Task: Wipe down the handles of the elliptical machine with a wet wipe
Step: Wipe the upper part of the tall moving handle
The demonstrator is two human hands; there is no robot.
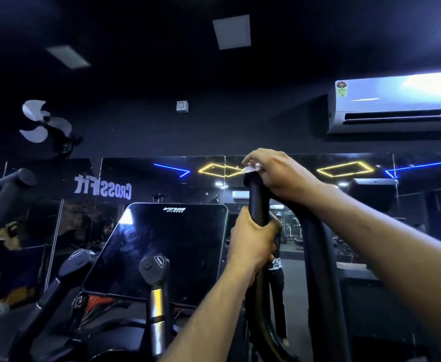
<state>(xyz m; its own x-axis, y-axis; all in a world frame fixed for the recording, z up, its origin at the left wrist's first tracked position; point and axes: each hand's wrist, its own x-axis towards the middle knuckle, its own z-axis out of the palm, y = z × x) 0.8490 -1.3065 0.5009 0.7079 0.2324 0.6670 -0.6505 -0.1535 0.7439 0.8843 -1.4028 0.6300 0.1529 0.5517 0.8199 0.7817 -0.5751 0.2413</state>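
**Elliptical handle, wipe at the very top**

Elliptical machine (159, 257) fills your lower view, its dark console (162, 252) angled toward you; the right handle (259, 202) rises upright just beside that console, and the left handle (8, 194) stands well apart at the frame edge, no hand or wipe on it. Your left hand (253, 242) is wrapped around the right handle's shaft, steadying it; your right hand (274, 173) sits curled over the top end, fingers pinching the wet wipe (252, 169) against the cap. Only a small white corner of the wipe shows; the rest is hidden under your fingers.

Risks from here, as a judgement: the wipe is bunched small, so a stroke down could leave the far side of the grip unwiped; your left hand covers a stretch of shaft that will be missed unless you shift it; a loose pinch could drop the wipe.
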